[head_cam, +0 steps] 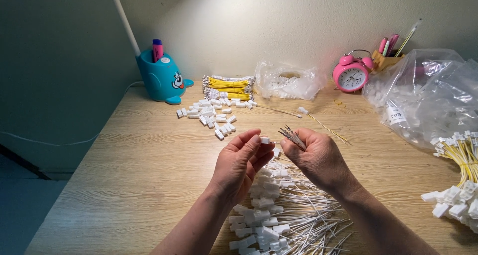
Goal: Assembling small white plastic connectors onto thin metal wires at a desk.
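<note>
Left hand (240,160) pinches a white connector (265,140) in its fingers; right hand (318,158) clasps a bundle of wires (293,135) just beside it, above the tabletop (134,160)

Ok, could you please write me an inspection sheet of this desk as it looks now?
Surface: wooden desk, lit by a lamp.
Job's things: left hand pinches a small white connector; right hand grips a wire bundle.
Clutter: loose connectors, plastic bags.
Grippers: both hands shut on parts.
Cables: white harness pile, yellow wires, yellow harnesses.
Surroundings: teal pen holder, pink alarm clock.
</note>
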